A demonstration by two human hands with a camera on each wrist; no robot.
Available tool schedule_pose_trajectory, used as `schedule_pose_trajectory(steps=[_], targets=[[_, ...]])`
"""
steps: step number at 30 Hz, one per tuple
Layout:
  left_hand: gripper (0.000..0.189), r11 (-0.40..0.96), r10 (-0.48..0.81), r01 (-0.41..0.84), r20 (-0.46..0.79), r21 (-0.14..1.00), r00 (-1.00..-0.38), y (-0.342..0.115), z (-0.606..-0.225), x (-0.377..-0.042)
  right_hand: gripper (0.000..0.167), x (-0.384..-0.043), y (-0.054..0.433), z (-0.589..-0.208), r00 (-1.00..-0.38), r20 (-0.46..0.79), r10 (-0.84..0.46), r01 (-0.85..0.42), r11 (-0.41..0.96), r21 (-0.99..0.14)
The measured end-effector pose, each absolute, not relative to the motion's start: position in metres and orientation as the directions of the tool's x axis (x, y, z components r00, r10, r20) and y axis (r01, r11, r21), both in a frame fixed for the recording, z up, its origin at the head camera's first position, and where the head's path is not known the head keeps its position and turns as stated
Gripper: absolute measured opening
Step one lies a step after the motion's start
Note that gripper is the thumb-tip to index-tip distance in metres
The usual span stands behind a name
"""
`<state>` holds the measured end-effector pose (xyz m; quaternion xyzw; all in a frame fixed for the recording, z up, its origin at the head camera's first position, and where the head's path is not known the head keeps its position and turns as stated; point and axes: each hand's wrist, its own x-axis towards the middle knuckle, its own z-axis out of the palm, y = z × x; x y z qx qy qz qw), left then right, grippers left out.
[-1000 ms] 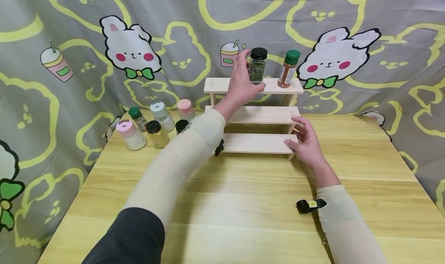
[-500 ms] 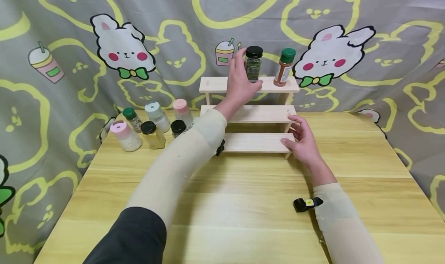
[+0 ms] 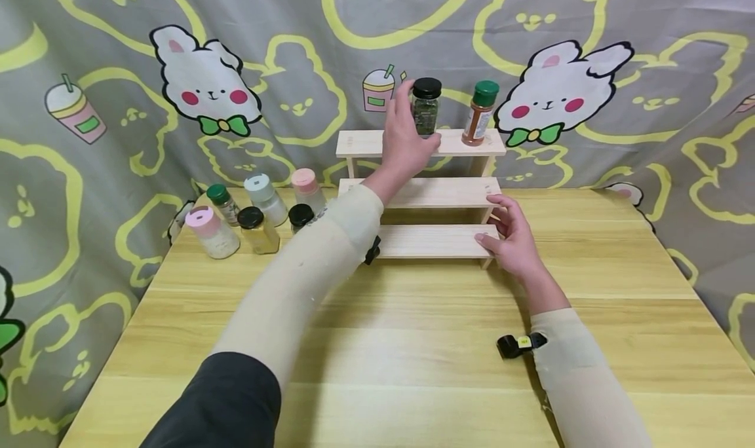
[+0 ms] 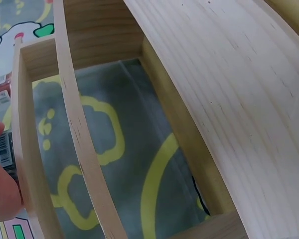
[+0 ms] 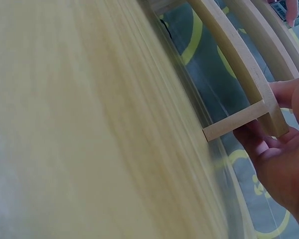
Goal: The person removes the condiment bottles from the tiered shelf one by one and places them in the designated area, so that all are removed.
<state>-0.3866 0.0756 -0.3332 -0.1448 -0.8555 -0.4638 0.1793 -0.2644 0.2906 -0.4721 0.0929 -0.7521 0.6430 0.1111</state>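
My left hand (image 3: pixel 406 140) grips a glass spice jar (image 3: pixel 426 112) with a black cap and dark green flakes, on the top tier of a three-tier wooden shelf rack (image 3: pixel 436 242). Its thumb lies low at the front of the jar, its fingers up the left side. Only a thumb and fingertip of that hand (image 4: pixel 2 191) show in the left wrist view, beside the jar's barcode label (image 4: pixel 4 149). My right hand (image 3: pixel 513 238) holds the right end of the rack's lowest tier, thumb on top. The right wrist view shows those fingers (image 5: pixel 249 137) under the board.
A green-capped jar of red-orange spice (image 3: pixel 478 115) stands at the top tier's right. Several jars, among them a pink-lidded one (image 3: pixel 213 233) and a yellow-filled one (image 3: pixel 259 232), stand on the table (image 3: pixel 377 369) at left. A patterned curtain (image 3: pixel 295 94) hangs behind.
The head view has shifted slightly, so everything sits a little further left in it. Both hands keep their places on the jar and the rack.
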Motion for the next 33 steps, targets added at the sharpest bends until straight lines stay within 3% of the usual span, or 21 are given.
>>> schedule_pose_trajectory(steps=[33], targets=[[0.09, 0.463, 0.045, 0.549, 0.6, 0.696, -0.799, 0.012, -0.314, -0.361, 0.078, -0.264, 0.288, -0.471, -0.958, 0.286, 0.011, -0.28, 0.165, -0.946]])
